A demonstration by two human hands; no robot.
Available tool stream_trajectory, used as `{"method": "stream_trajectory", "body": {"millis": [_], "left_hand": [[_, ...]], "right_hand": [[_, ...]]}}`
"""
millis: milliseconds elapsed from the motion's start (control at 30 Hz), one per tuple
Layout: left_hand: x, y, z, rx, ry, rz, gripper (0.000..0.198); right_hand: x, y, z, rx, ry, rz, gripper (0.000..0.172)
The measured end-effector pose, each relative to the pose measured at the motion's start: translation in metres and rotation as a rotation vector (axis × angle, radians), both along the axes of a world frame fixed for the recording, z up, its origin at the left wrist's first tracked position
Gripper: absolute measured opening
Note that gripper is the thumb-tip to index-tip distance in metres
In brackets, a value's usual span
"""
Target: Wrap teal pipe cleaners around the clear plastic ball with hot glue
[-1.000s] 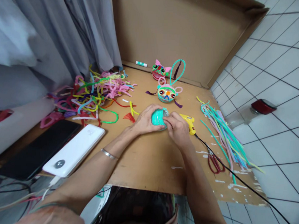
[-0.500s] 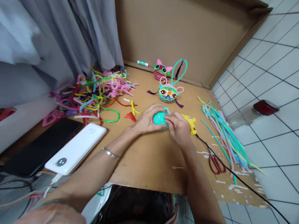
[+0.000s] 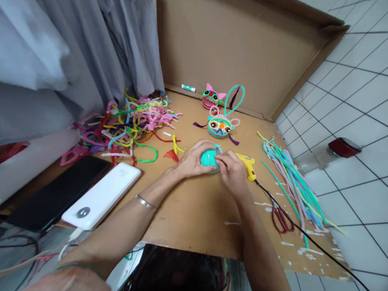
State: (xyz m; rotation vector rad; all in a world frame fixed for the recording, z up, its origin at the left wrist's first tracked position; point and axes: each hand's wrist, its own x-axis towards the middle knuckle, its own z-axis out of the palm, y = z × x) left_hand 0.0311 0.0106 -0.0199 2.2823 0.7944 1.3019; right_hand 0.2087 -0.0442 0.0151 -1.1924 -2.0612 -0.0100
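My left hand is wrapped round a turquoise ball that looks wound with pipe cleaner, gripping it from the left above the table. At the ball's right edge, the thumb and forefinger of my right hand are pinched together; whatever is between them is too small to make out. A greyish patch shows on the ball near those fingertips. Just beyond, a finished animal head of pipe cleaners stands with pink ears, a turquoise loop and purple tassels. Behind it is a smaller red and green head with pink ears.
Right of my hands lie a yellow glue gun with a black cord, red-handled scissors and a bundle of pipe cleaners. Tangled pipe cleaners, a white power bank and a black phone are left. Cardboard stands behind.
The view has tilted slightly, so the table's things sit a little lower and further right. Both hands stay on the turquoise ball, with the right fingertips still pinched at its edge.
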Motion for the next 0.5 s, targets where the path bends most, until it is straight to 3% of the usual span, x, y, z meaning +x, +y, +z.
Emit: {"method": "stream_trajectory", "body": {"millis": [500], "left_hand": [[-0.0007, 0.0028, -0.0053, 0.025, 0.002, 0.013, 0.059]], "right_hand": [[-0.0022, -0.0002, -0.0027, 0.02, 0.017, -0.022, 0.028]]}}
